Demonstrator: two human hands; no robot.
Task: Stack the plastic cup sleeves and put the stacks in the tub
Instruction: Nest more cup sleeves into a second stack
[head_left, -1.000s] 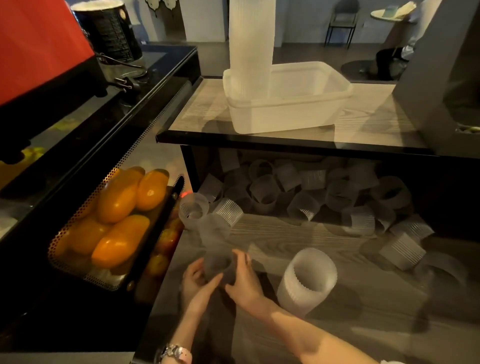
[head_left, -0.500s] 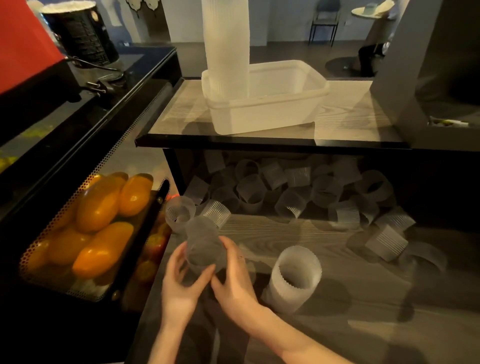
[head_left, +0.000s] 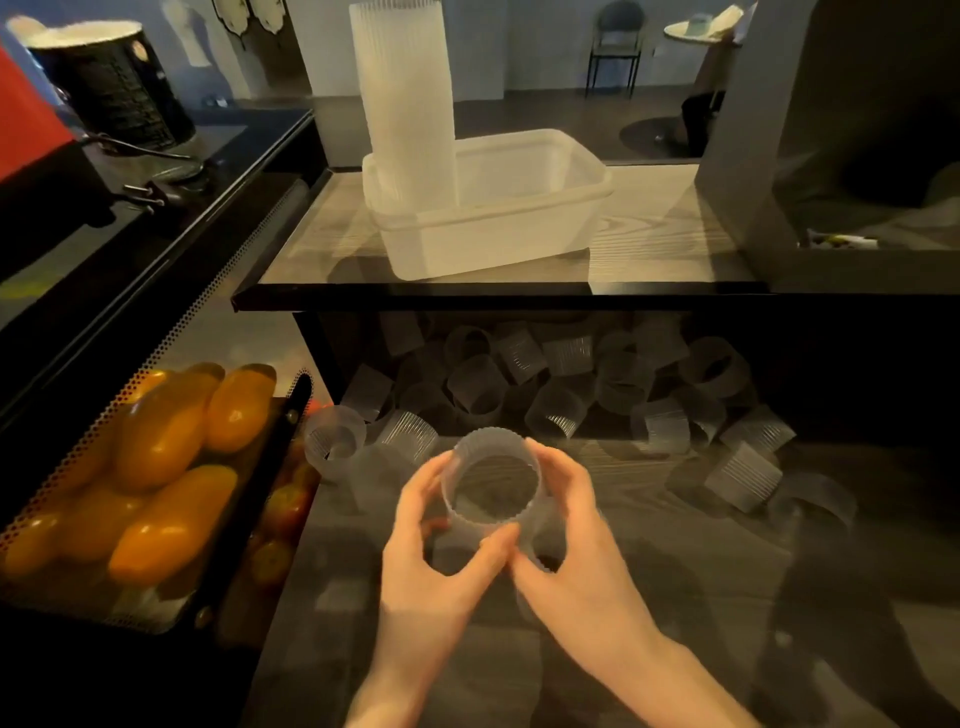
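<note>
Since a second ago the cup sleeve (head_left: 488, 483) has come up off the counter (head_left: 649, 597), cradled between the left hand (head_left: 431, 540) and right hand (head_left: 566, 535), both curled round its wall, probably ready for nesting. One tall stack (head_left: 405, 104) stands in the one tub (head_left: 498, 218); roughly two dozen loose sleeves (head_left: 561, 379) remain (too overlapped to count exactly).

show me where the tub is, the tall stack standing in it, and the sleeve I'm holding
tub (head_left: 519, 244): head view, on its front wall.
tall stack (head_left: 405, 93): head view, on its ribbed side, mid-height.
held sleeve (head_left: 491, 447): head view, on its far rim.
</note>
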